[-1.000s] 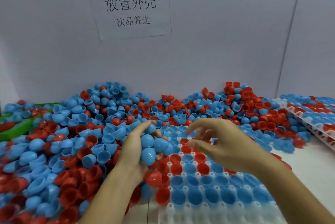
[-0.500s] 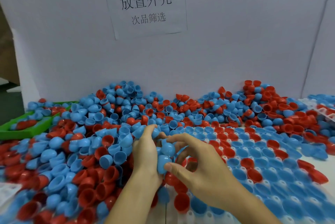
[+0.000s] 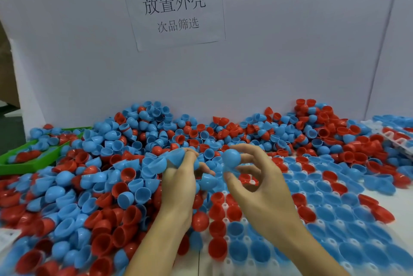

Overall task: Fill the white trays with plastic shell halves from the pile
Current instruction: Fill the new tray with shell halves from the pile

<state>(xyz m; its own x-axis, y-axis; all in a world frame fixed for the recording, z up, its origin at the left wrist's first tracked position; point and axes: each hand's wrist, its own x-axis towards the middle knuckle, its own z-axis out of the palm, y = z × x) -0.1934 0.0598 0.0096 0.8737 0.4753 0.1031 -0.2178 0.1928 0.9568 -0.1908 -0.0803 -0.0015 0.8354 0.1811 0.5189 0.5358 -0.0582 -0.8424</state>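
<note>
The step in hand looked like the transfer from stock to tray. The left hand (image 3: 178, 177) sat at the near edge of the pile (image 3: 93, 175), fingers curled round a clutch of blue shells (image 3: 172, 159), with one more blue half (image 3: 207, 180) showing by its thumb. The right hand (image 3: 252, 177) was raised just right of it, thumb and forefinger pinching a single blue shell (image 3: 232, 159), dome toward me, the other fingers spread loose. That shell hung above the left, far part of the tray (image 3: 243, 223), clear of it and not yet seated. Most cups there already held red or blue halves; a few white gaps showed near the hands. Next, I judged, the shell needed turning open side up, carrying down into a bare cup and releasing. A second tray (image 3: 393, 139) lay far right, also partly loaded.
</note>
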